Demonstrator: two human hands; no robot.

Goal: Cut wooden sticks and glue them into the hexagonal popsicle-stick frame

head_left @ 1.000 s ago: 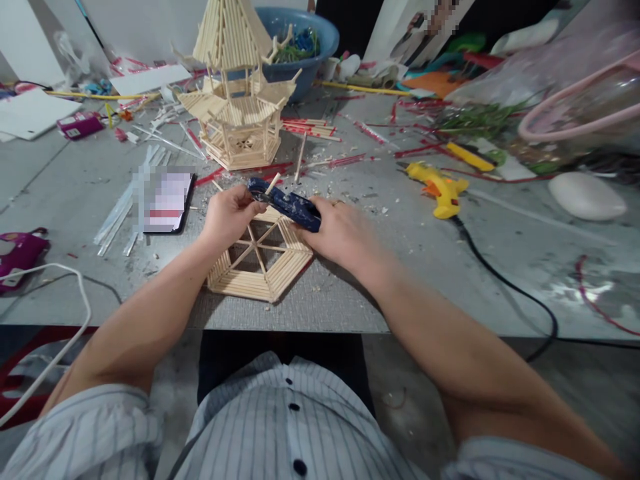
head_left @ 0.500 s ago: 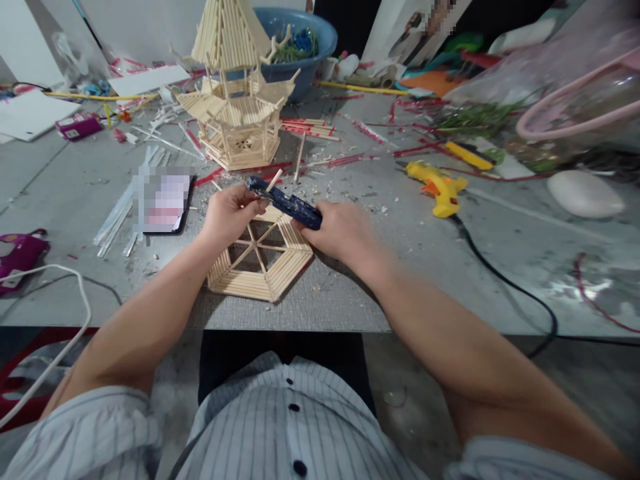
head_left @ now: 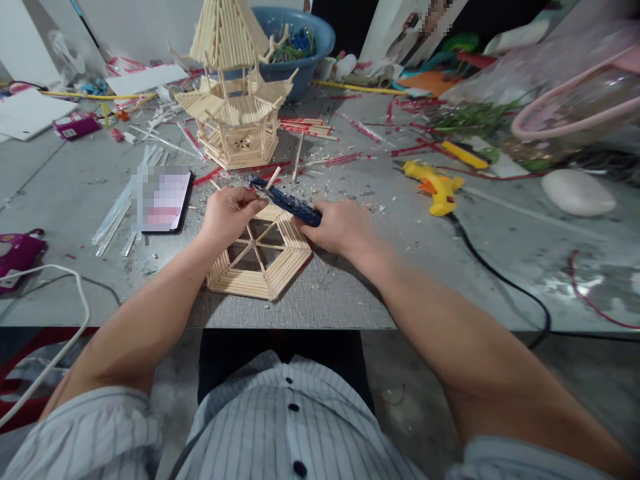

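Note:
My right hand [head_left: 345, 227] is closed around a dark blue utility knife [head_left: 293, 204] spotted with whitish residue. Pinched between the fingertips of my left hand [head_left: 230, 210] is a thin wooden stick [head_left: 273, 177], its tip rising past the knife's far end. The knife lies across the stick; where they meet is partly hidden by my fingers. Below both hands, flat on the table, rests a hexagonal frame of wooden sticks [head_left: 285, 273] with spokes meeting in its middle. My left hand covers its upper left part.
A stick pagoda [head_left: 240, 110] stands behind my hands, before a blue basin [head_left: 313, 60]. At left lies a phone [head_left: 167, 203] beside clear glue sticks [head_left: 117, 200]. A yellow glue gun [head_left: 437, 189] with a black cable and a white oval object [head_left: 577, 193] lie at right.
Both hands keep nearly the same place and grip. The knife has tilted slightly against the stick, and the whole view has shifted a little.

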